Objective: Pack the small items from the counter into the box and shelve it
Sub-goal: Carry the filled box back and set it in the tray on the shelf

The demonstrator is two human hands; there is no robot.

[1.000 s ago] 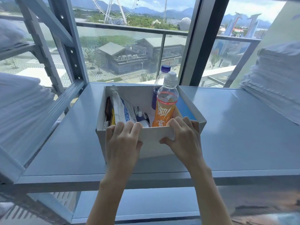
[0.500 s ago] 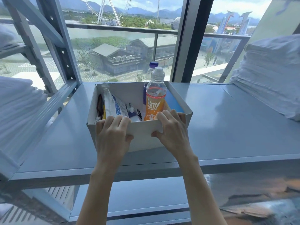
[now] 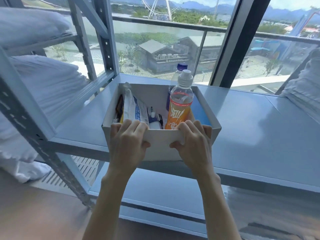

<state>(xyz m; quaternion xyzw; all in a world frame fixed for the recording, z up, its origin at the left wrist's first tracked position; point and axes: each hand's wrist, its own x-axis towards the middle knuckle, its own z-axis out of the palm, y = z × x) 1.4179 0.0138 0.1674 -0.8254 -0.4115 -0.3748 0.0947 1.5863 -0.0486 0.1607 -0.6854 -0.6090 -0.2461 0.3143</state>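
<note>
Two stacks of folded white linen (image 3: 45,84) fill the neighbouring rack on the far left, beside a grey slotted post (image 3: 106,42) that stands at the back left corner of the shelf (image 3: 259,129). The white box (image 3: 160,144) sits on that shelf with its near wall at the front edge, closer to the left end than the right.

The left hand (image 3: 127,146) grips the near wall towards the box's left corner, four fingers hooked over the rim into the box and the thumb pressed flat on the outside. Inside, along the left wall, some dark flat things stand on edge, too cramped to make out, then a white packet (image 3: 134,108) with blue print leans upright. A few small items lie low in the middle. An orange drink bottle (image 3: 180,111) with a white cap stands near the front, and a blue-capped bottle (image 3: 180,70) stands just behind it at the back wall. Something blue (image 3: 200,112) lies against the right wall.

The right hand (image 3: 194,146) holds the same near wall by the right corner, fingers curled over the rim, thumb on the outside. More folded white linen (image 3: 304,90) rests at the shelf's right end.
</note>
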